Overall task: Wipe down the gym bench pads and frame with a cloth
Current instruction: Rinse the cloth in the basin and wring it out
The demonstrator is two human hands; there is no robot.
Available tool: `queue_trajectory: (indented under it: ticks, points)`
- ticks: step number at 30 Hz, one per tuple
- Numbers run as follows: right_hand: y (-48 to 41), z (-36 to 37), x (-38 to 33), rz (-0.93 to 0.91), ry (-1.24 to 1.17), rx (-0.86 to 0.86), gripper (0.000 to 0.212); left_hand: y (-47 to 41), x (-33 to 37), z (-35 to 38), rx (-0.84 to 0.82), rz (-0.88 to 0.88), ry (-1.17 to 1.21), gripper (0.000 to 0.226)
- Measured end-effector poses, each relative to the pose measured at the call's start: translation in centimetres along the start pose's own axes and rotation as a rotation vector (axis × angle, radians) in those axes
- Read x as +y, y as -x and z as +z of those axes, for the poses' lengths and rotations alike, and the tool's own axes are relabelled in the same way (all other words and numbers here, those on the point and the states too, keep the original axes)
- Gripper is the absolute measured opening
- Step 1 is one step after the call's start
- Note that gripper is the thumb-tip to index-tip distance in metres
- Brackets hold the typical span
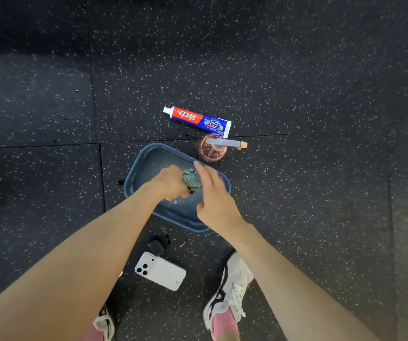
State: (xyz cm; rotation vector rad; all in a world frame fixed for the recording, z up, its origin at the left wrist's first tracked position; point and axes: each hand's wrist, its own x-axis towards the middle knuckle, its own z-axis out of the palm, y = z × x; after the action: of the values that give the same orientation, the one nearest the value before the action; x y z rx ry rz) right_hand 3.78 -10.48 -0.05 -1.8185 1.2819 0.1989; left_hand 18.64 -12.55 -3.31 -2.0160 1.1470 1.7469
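A green knitted cloth [192,180] is bunched up over a blue plastic basin [149,158] with water in it on the floor. My left hand [171,182] grips the cloth from the left, fingers curled round it. My right hand [210,193] is beside the cloth on the right, index finger stretched out past its top; whether the other fingers hold the cloth is hidden. The gym bench is not in view.
A red, white and blue toothpaste tube [198,118] lies beyond the basin. A pink pump bottle [212,148] stands at the basin's far right corner. A white phone [160,271] and a small black object [157,244] lie near my white sneakers [232,289]. Speckled black rubber floor all around.
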Motion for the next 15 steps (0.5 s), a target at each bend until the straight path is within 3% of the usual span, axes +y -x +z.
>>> queue_trajectory:
  ticks: [2, 4, 9, 12, 15]
  points:
    - [-0.9, 1.0, 0.3, -0.058, 0.186, -0.023, 0.098, -0.6, 0.1, 0.2, -0.085, -0.007, 0.093, 0.008]
    - [-2.0, 2.0, 0.5, -0.098, 0.314, -0.026, 0.099, -1.0, 0.0, 0.4, -0.183, -0.001, 0.23, 0.017]
    - [-3.1, 3.0, 1.0, -0.113, 0.425, -0.065, 0.095, -0.9, -1.0, 0.4, -0.474, -0.005, 0.409, 0.025]
    - [-3.5, 3.0, 1.1, -0.131, 0.437, -0.08, 0.077, -1.0, -1.6, 0.3, -0.589, 0.011, 0.383, 0.025]
    - [-4.2, 2.5, 0.8, -0.054, 0.516, -0.165, 0.037, -1.5, -1.2, 0.8, -0.489, 0.05, 0.105, 0.028]
